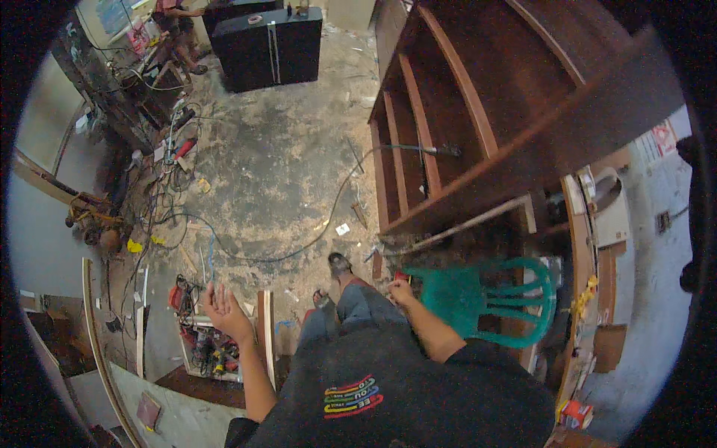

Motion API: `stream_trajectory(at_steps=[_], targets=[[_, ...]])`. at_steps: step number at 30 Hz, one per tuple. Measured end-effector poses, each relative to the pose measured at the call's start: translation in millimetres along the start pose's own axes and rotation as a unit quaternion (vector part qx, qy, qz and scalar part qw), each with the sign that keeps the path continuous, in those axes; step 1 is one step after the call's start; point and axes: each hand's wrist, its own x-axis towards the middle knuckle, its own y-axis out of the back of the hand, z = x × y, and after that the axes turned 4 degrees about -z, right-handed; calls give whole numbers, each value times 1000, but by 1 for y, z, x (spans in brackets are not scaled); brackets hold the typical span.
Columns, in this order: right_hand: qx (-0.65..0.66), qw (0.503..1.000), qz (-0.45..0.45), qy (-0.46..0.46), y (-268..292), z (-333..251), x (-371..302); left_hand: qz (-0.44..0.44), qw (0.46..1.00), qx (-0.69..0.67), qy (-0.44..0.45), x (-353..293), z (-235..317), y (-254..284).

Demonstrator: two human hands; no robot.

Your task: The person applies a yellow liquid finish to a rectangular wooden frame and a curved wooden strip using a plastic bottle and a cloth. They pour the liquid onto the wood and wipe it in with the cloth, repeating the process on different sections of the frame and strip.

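One green chair (454, 300) — just beside the right hand (402, 293).

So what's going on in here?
A person's left hand is open and empty, near some tools. The right hand is curled beside a green chair; whether it holds anything is unclear. A brown shelf stands ahead to the right, and another person is near a black cabinet.

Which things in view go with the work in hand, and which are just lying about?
Nearest the hands:
heap of tools, near the open left hand
green plastic chair, beside the curled right hand; whether it holds anything is unclear

Apparently just lying about:
dark hose or cable across the floor
white scrap
tape roll on the black cabinet
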Motion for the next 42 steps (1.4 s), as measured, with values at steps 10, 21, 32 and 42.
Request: stream_trajectory(at_steps=[10, 21, 32, 42], targets=[[-328, 890, -290, 126, 19, -133, 160, 72, 996, 41, -32, 101, 8, -99], [-375, 855, -274, 229, -28, -381, 363, 153, 984, 55, 67, 128, 7, -129], [-324, 855, -334, 227, -233, -593, 415, 352, 916, 137, 137, 181, -35, -91], [-359, 804, -420, 222, -345, -761, 333, 427, 881, 169, 116, 306, -73, -56]])
